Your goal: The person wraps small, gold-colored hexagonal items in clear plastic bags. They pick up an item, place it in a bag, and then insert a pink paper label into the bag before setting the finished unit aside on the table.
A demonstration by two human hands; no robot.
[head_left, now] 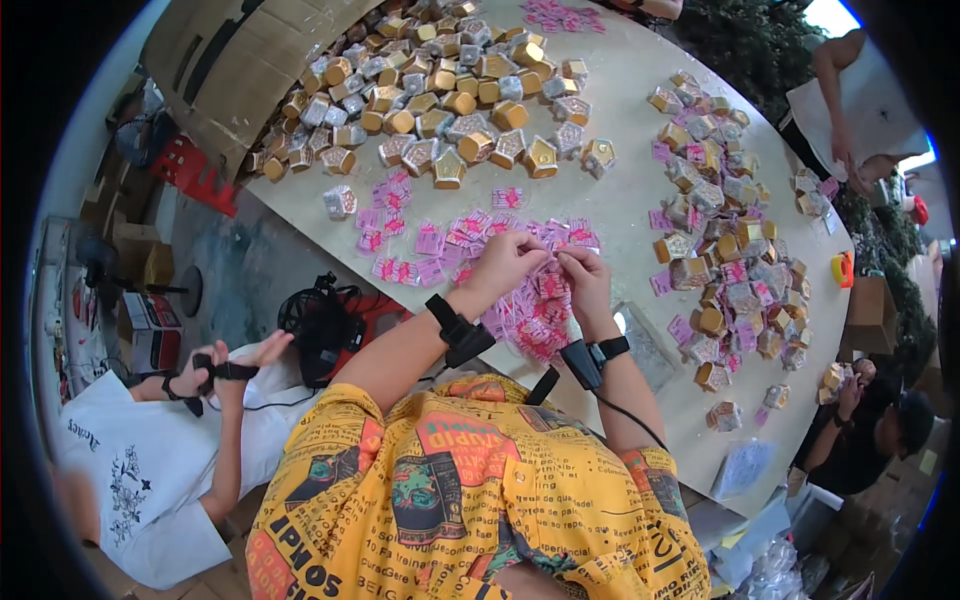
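My left hand (508, 265) and my right hand (588, 287) meet over a heap of pink printed tags (530, 318) near the table's front edge. Thumbs and fingertips are pinched together on both hands, almost touching each other. Whatever sits between them is too small to make out. More loose pink tags (430, 242) spread to the left of my hands. Beyond them lies a large pile of small house-shaped ornaments (440, 85), gold with whitish, glittery sides. One ornament (340, 202) stands apart at the left.
Along the table's right side runs a second pile of ornaments (740, 260) mixed with pink tags. An orange tape roll (842, 270) lies at the right edge. A cardboard box (235, 75) borders the far left. Other people sit or stand at left and right.
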